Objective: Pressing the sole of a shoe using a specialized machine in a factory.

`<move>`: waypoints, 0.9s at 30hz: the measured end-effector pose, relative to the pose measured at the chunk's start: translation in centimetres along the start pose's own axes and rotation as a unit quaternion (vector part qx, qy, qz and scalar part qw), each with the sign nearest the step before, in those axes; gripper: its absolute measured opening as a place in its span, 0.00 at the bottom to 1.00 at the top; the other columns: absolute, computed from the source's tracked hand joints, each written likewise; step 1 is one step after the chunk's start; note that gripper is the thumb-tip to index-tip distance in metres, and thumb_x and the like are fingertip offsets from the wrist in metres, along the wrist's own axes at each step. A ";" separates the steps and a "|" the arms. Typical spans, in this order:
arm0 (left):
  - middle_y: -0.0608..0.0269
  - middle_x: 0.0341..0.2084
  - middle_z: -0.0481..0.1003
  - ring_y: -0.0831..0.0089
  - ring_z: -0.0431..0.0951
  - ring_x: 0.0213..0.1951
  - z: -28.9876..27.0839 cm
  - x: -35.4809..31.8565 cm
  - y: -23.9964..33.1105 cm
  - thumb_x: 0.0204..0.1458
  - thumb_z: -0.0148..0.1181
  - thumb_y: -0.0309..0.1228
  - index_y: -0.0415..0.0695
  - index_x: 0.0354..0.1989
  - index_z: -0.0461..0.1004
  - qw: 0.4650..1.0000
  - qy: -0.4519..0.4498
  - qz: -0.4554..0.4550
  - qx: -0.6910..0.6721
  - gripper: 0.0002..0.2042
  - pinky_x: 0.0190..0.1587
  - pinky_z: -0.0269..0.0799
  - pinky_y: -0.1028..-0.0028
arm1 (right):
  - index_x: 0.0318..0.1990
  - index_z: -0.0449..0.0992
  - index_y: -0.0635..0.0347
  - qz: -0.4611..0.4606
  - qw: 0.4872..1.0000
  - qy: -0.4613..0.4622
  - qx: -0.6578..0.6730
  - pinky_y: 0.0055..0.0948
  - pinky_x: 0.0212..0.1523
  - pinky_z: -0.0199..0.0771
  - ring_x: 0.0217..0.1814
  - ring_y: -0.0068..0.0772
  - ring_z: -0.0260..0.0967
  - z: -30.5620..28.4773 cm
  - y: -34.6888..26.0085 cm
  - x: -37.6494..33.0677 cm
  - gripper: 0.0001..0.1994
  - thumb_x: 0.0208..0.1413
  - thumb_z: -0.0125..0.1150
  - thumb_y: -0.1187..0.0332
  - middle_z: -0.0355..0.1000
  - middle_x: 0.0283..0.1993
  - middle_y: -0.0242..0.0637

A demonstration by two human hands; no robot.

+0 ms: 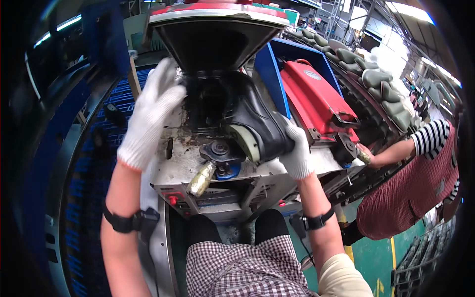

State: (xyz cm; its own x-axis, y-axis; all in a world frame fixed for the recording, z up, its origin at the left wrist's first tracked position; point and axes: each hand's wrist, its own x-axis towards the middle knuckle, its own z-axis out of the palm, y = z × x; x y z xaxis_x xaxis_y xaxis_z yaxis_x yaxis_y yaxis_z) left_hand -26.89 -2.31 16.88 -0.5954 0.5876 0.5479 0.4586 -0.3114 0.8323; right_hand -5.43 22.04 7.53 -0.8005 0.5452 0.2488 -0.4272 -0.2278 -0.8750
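A black leather boot (262,119) lies tilted over the dark recess of a pale machine top (173,143). A pale green piece (243,140) shows at its lower end. My right hand (297,148), in a white knitted glove, grips the boot's near right end; some fingertips are hidden behind it. My left hand (151,109), gloved alike, is raised left of the recess with fingers stretched out and nothing in it. Above the recess stands a raised lid (217,42), dark inside with a red top. In front sits a dark clamp (220,150) with a wrapped lever handle (202,179).
To the right, a neighbouring machine has a red cover (314,91) and blue guard (275,67). A co-worker's hand (365,152) touches that machine's lever. Greenish shoe lasts (376,78) line a rack beyond. A blue slatted conveyor (109,116) runs along my left.
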 end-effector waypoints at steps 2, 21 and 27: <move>0.40 0.75 0.60 0.55 0.62 0.75 1.6 -3.7 0.7 0.67 0.58 0.38 0.32 0.80 0.48 0.983 -0.010 -0.073 -0.168 0.39 0.75 0.58 0.62 | 0.78 0.57 0.62 -0.007 0.995 0.010 0.097 0.45 0.79 0.61 0.77 0.45 0.65 -0.4 -0.3 -4.3 0.38 0.63 0.54 0.55 0.64 0.77 0.48; 0.67 0.37 0.82 0.74 0.84 0.42 15.1 -17.9 0.7 0.55 0.66 0.29 0.44 0.43 0.82 0.871 0.073 -0.293 -0.388 0.09 0.49 0.81 0.69 | 0.76 0.60 0.66 -0.019 0.999 0.027 0.029 0.37 0.78 0.61 0.76 0.35 0.64 1.9 1.4 -17.4 0.29 0.78 0.47 0.55 0.65 0.75 0.41; 0.62 0.38 0.83 0.68 0.85 0.44 15.7 -18.6 -1.1 0.56 0.61 0.29 0.42 0.42 0.81 0.830 0.041 -0.316 -0.458 0.08 0.55 0.82 0.63 | 0.72 0.67 0.67 -0.018 0.996 0.082 0.035 0.32 0.72 0.66 0.70 0.31 0.68 2.1 1.5 -18.5 0.26 0.78 0.46 0.56 0.72 0.69 0.41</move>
State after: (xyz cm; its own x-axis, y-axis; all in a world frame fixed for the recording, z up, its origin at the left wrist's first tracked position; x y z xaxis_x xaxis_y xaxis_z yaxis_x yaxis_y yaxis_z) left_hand -5.97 -1.15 4.41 -0.5865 0.8085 -0.0495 -0.6336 -0.4199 0.6498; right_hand 7.90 9.97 2.51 -0.7074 0.6770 0.2030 -0.4866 -0.2582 -0.8346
